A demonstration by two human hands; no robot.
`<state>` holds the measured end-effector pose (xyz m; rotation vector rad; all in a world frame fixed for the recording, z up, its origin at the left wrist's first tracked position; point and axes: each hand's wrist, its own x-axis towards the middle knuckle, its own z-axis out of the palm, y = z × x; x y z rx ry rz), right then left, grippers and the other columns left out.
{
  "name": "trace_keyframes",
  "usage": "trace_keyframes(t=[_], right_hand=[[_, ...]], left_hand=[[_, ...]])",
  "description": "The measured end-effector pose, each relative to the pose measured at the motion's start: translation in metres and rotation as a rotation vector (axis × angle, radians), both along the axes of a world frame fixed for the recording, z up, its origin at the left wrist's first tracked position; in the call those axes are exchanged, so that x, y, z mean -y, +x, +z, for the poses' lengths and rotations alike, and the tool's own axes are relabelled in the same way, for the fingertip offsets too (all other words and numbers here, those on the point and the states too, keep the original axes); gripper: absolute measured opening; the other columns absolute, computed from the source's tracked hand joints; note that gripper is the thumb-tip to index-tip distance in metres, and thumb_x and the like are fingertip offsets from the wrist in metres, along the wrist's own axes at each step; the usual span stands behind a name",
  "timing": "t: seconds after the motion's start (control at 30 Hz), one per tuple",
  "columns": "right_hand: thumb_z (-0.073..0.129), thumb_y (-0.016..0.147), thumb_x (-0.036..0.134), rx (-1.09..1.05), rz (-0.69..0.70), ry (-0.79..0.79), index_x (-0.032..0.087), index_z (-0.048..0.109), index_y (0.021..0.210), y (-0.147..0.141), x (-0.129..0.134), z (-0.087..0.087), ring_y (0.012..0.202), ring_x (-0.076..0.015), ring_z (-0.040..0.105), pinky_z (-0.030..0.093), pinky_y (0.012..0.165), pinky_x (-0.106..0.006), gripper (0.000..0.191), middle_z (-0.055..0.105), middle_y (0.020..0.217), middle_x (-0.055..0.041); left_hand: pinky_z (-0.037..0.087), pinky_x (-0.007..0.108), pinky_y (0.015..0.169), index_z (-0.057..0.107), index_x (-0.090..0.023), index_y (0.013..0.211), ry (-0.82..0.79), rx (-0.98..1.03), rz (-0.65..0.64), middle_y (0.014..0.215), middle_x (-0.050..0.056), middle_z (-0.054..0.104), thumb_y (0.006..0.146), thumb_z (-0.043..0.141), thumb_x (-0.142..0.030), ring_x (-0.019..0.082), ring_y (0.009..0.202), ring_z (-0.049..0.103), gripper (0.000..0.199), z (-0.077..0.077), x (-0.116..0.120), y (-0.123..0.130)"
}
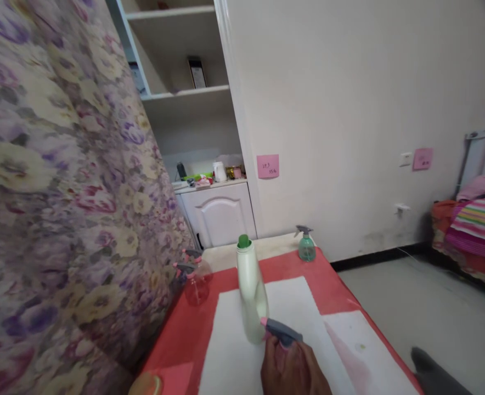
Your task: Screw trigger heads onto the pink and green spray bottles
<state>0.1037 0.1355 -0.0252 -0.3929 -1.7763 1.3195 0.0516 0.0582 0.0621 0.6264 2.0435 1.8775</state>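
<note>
A spray bottle's grey trigger head (284, 332) with a pink nozzle sticks out above my right hand (294, 370) at the bottom of the head view. The fingers are wrapped round the part below the head, which hides the rest of the bottle. Just beyond the nozzle stands a tall pale green detergent bottle (248, 291) with a handle and a green cap (243, 241). It rests on a white sheet (292, 299). My left hand does not show.
Two clear spray bottles with pink and grey heads, one in front (196, 288), stand at the left of the red-covered table (185, 334). A green spray bottle (307, 249) is at the far right corner. A stained paper (361, 351) lies right. A floral curtain (82, 192) hangs along the left.
</note>
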Motion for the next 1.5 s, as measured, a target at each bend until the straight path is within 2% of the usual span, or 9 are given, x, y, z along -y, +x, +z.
trace_keyframes(t=[0.07, 0.17, 0.4, 0.57, 0.8, 1.0, 1.17, 1.37, 1.5], right_hand=[[0.064, 0.076, 0.028, 0.053, -0.028, -0.023, 0.034, 0.056, 0.127, 0.003, 0.002, 0.001, 0.109, -0.0303, 0.068, 0.058, 0.094, -0.043, 0.052, 0.072, 0.114, -0.0026], [0.065, 0.077, 0.027, 0.094, 0.004, -0.022, 0.022, 0.051, 0.128, 0.006, 0.004, 0.005, 0.109, -0.0255, 0.067, 0.055, 0.097, -0.038, 0.053, 0.068, 0.118, -0.0085], [0.07, 0.072, 0.024, 0.131, 0.045, 0.006, 0.022, 0.044, 0.129, 0.013, 0.0, 0.009, 0.119, -0.0247, 0.06, 0.049, 0.104, -0.037, 0.063, 0.061, 0.126, -0.0103], [0.065, 0.076, 0.023, 0.182, 0.033, 0.007, 0.022, 0.045, 0.129, 0.017, 0.0, 0.014, 0.118, -0.0244, 0.061, 0.05, 0.103, -0.037, 0.057, 0.061, 0.127, -0.0108], [0.069, 0.071, 0.022, 0.178, 0.054, -0.003, 0.022, 0.043, 0.13, 0.018, -0.001, 0.01, 0.125, -0.0257, 0.055, 0.047, 0.106, -0.038, 0.065, 0.057, 0.131, -0.0105], [0.066, 0.071, 0.02, 0.179, 0.037, 0.022, 0.021, 0.044, 0.13, 0.018, -0.003, 0.009, 0.122, -0.0252, 0.057, 0.048, 0.106, -0.038, 0.063, 0.059, 0.129, -0.011], [0.07, 0.069, 0.023, 0.179, 0.062, 0.005, 0.022, 0.042, 0.131, 0.019, -0.003, 0.011, 0.125, -0.0255, 0.055, 0.046, 0.107, -0.038, 0.068, 0.057, 0.131, -0.0119], [0.07, 0.07, 0.024, 0.196, 0.046, -0.005, 0.022, 0.043, 0.131, 0.02, -0.001, 0.015, 0.123, -0.0256, 0.056, 0.046, 0.107, -0.038, 0.067, 0.058, 0.131, -0.0106], [0.069, 0.072, 0.025, 0.191, 0.032, 0.0, 0.02, 0.045, 0.129, 0.02, 0.0, 0.018, 0.121, -0.0256, 0.058, 0.048, 0.104, -0.037, 0.062, 0.06, 0.129, -0.0119]], left_hand=[[0.052, 0.038, 0.097, 0.066, -0.02, 0.109, 0.063, -0.036, -0.022, 0.111, 0.009, 0.073, 0.077, 0.062, -0.05, 0.028, 0.109, 0.066, 0.044, 0.003, 0.003, 0.002], [0.052, 0.036, 0.095, 0.066, -0.019, 0.108, 0.105, -0.09, -0.105, 0.112, 0.009, 0.073, 0.08, 0.061, -0.044, 0.026, 0.109, 0.066, 0.038, 0.008, 0.007, 0.001], [0.052, 0.038, 0.088, 0.063, -0.018, 0.099, 0.02, -0.095, 0.149, 0.1, 0.009, 0.073, 0.076, 0.064, -0.044, 0.027, 0.096, 0.067, 0.034, 0.001, -0.003, 0.009], [0.051, 0.034, 0.09, 0.062, -0.022, 0.105, 0.072, -0.098, -0.02, 0.103, 0.005, 0.072, 0.085, 0.056, -0.04, 0.022, 0.096, 0.066, 0.028, 0.006, 0.0, 0.014], [0.052, 0.033, 0.083, 0.064, -0.02, 0.095, 0.11, -0.044, 0.161, 0.092, 0.005, 0.073, 0.076, 0.066, -0.036, 0.022, 0.089, 0.067, 0.025, 0.012, -0.008, 0.018], [0.05, 0.03, 0.085, 0.063, -0.021, 0.099, 0.119, -0.064, -0.024, 0.092, 0.001, 0.071, 0.084, 0.058, -0.034, 0.018, 0.087, 0.065, 0.02, 0.014, -0.003, 0.019], [0.051, 0.03, 0.081, 0.063, -0.021, 0.094, 0.089, -0.078, 0.126, 0.091, 0.001, 0.07, 0.08, 0.063, -0.034, 0.019, 0.086, 0.064, 0.02, 0.01, -0.007, 0.022], [0.049, 0.031, 0.089, 0.061, -0.022, 0.105, 0.12, -0.076, -0.016, 0.102, 0.003, 0.07, 0.086, 0.055, -0.034, 0.02, 0.098, 0.064, 0.023, 0.01, -0.004, 0.022], [0.051, 0.03, 0.081, 0.062, -0.02, 0.096, 0.112, -0.059, 0.096, 0.091, 0.002, 0.07, 0.081, 0.062, -0.035, 0.019, 0.088, 0.065, 0.021, 0.009, -0.008, 0.023]])
